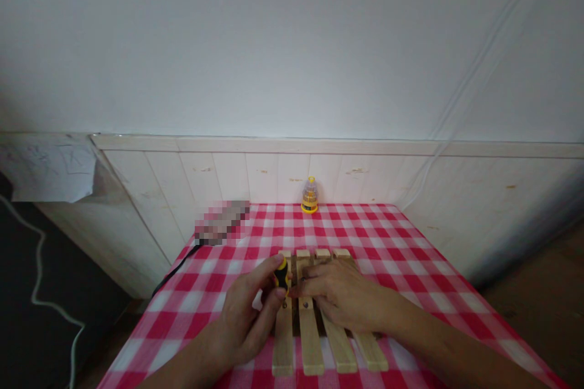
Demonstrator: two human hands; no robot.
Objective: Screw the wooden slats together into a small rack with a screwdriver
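My left hand (253, 307) grips a short yellow-and-black screwdriver (283, 275) between thumb and fingers, its handle upright over the leftmost wooden slat (283, 346). The driver's tip is hidden, close to a screw in that slat. My right hand (344, 289) lies across the other slats, fingers stretched toward the screwdriver; its thumb is not visible. Another screw head (305, 304) shows in the second slat (311, 346). Several pale slats lie side by side over a darker crosswise piece, partly covered by my hands.
A red-and-white checked cloth (387, 237) covers the table. At its back edge stands a clear and yellow cone-shaped container (309, 197). A blurred-out object with a black cord (177, 267) lies back left. Behind is a panelled wall (274, 173).
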